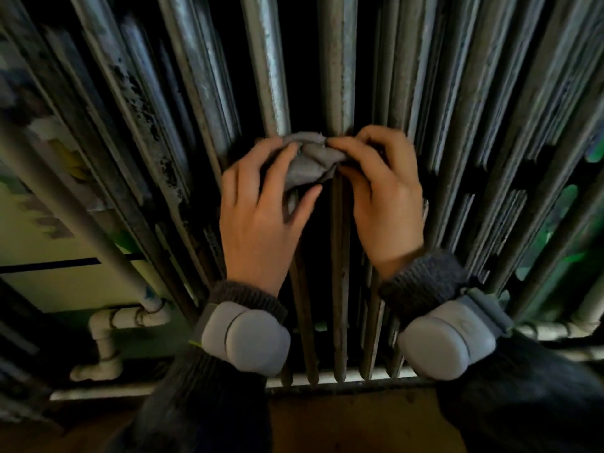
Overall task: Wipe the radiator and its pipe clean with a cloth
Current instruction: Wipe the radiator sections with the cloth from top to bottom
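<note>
At far left a grey pipe (81, 223) slants down beside the ribbed radiator (336, 76) to white fittings. At centre, the left hand (258, 220) grips a bunched grey cloth (310, 161), fingers curled over it, thumb beneath. The cloth sits against two middle columns. The right hand (382, 197) pinches its other end. Column wiping appears in hand. The next move likely calls for sliding the cloth along a column.

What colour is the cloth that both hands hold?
Plain grey; the cloth shows best in the head view.
</note>
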